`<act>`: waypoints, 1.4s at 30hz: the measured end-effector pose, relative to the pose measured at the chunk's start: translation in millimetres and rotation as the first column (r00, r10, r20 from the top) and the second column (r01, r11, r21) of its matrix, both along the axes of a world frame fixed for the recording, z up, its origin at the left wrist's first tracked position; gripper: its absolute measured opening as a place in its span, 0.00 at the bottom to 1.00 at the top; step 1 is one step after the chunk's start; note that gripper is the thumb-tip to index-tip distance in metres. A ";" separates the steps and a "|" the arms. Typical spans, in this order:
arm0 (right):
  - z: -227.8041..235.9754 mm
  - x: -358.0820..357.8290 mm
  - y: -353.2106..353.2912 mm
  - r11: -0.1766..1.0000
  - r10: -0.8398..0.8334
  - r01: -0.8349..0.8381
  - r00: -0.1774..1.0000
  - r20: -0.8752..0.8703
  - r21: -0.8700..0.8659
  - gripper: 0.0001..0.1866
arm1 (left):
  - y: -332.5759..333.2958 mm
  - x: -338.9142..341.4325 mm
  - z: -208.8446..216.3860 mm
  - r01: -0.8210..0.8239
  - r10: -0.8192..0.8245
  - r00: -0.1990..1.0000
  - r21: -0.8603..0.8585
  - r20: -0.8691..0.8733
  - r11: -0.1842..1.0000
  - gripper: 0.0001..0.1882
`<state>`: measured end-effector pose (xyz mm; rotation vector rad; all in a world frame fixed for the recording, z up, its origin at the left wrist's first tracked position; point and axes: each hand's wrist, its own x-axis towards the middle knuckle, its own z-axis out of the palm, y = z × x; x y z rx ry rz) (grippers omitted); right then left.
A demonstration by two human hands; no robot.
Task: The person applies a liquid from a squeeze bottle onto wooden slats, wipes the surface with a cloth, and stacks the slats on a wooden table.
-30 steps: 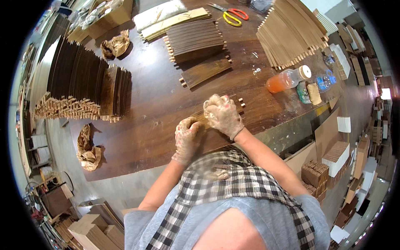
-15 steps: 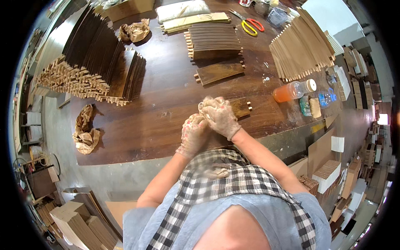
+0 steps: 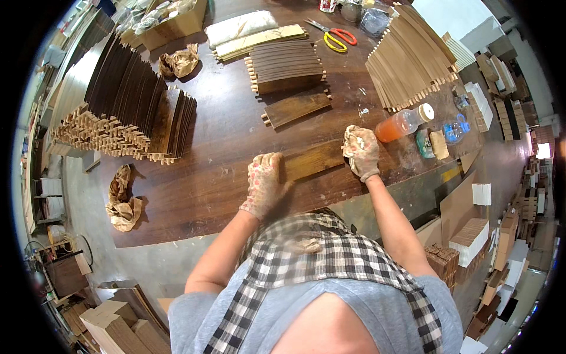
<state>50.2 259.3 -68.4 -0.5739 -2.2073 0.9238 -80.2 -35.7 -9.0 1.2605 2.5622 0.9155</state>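
Observation:
A dark-stained wooden board [image 3: 313, 161] lies flat on the brown table [image 3: 200, 200] in front of me. My left hand [image 3: 265, 180], in a pale spotted glove, is closed round the board's left end and hides it. At the other end, my right hand [image 3: 361, 152], gloved the same way, grips a crumpled pale rag [image 3: 350, 134] against the wood. Just beyond lies a similar board with pegs [image 3: 298, 109], in front of a stack of dark pegged boards [image 3: 284, 66].
Tall piles of pegged boards stand at the left [image 3: 127, 100] and right [image 3: 407, 65]. A bottle of orange liquid [image 3: 401, 124] lies close beyond my right hand. Scissors [image 3: 335, 36] lie farther off. Crumpled brown paper [image 3: 124, 200] sits at the left edge.
My hands, close together over the board before, have moved apart. The right one has slid to the board's right end with the rag; the left now holds its left end.

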 end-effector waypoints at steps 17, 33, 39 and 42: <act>65.4 -17.1 -114.8 0.972 0.146 -0.126 0.986 -0.087 0.201 0.16 | 0.9 27.4 -22.6 0.047 -0.056 0.997 0.161 0.051 0.986 0.60; 83.6 -72.6 -117.2 0.889 0.305 -0.256 0.950 -0.073 0.379 0.03 | -4.0 24.3 -39.2 0.024 -0.043 0.994 0.192 0.097 0.981 0.59; 34.4 -54.6 -5.3 0.994 -0.001 -0.045 0.908 0.418 0.100 0.10 | -5.7 22.2 -33.3 0.080 -0.091 0.995 0.217 0.038 0.973 0.61; 50.8 -35.2 6.6 0.903 -0.222 0.077 0.926 0.306 0.423 0.12 | -6.7 20.6 -33.0 0.090 -0.103 0.993 0.221 0.048 0.971 0.61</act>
